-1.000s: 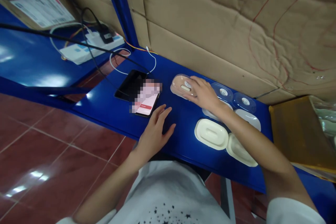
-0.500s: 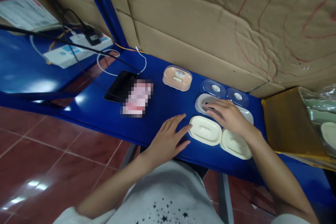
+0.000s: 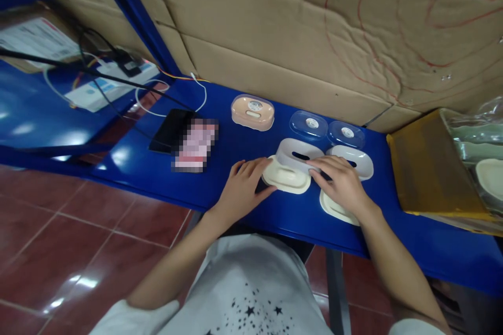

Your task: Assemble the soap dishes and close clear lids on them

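Note:
My right hand point(image 3: 341, 180) grips the right end of a white oval box shell point(image 3: 288, 152) with a dark slot in its bottom. The shell is tilted and overlaps the far edge of a cream oval tray point(image 3: 290, 180). My left hand point(image 3: 245, 183) is closed on that tray's left end, with fingers at the far side and thumb at the near edge. A second white oval shell point(image 3: 363, 164) lies behind my right hand. Partly under the same hand is another cream tray point(image 3: 336, 210). Two clear oval lids point(image 3: 308, 126) with round stickers lie behind the shells.
A peach oval box point(image 3: 253, 115) with a clear lid stands at the back. Left of it lie a black flat object point(image 3: 167, 133) and a blurred pink item point(image 3: 196, 144). An open cardboard carton point(image 3: 428, 167) with wrapped green and cream pieces is at right. Cardboard lines the back.
My right hand has lifted the white shell and brought it over the left cream tray. My left hand has closed on that tray, which has shifted left.

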The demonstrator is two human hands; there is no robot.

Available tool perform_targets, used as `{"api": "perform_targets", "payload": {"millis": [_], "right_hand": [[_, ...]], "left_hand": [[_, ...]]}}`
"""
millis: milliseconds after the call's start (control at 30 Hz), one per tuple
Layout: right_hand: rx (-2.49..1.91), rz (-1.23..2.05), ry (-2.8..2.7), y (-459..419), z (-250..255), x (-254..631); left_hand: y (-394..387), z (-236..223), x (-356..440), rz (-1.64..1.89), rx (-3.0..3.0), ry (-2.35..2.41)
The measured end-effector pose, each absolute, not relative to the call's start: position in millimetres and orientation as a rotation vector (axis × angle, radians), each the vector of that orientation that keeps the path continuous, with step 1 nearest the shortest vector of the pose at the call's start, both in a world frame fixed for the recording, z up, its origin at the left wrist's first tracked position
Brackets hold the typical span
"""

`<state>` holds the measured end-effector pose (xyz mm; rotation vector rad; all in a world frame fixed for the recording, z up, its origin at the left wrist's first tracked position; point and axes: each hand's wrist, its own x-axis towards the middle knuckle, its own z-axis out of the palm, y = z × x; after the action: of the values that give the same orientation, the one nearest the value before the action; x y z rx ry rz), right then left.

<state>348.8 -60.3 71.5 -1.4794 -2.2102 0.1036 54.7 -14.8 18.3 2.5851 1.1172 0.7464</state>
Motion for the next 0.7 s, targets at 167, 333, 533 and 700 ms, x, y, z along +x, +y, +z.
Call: {"api": "perform_targets", "payload": {"millis": [167, 333, 533, 700], "right_hand": [[-1.384, 0.161, -2.251, -71, 71, 328], [-1.360, 0.156, -2.378, -77, 67, 312], [-1.384, 0.099, -2.492, -77, 65, 310], [-1.383, 0.009, -2.540, -75, 65, 308]], "left_hand": [[-5, 14, 54, 0.752, 2.567, 1.130], [-7, 14, 55, 0.725, 2.549, 1.140], [-8, 17, 55, 0.729, 2.544, 1.140], [-8, 16, 55, 0.737, 2.555, 1.147]]}}
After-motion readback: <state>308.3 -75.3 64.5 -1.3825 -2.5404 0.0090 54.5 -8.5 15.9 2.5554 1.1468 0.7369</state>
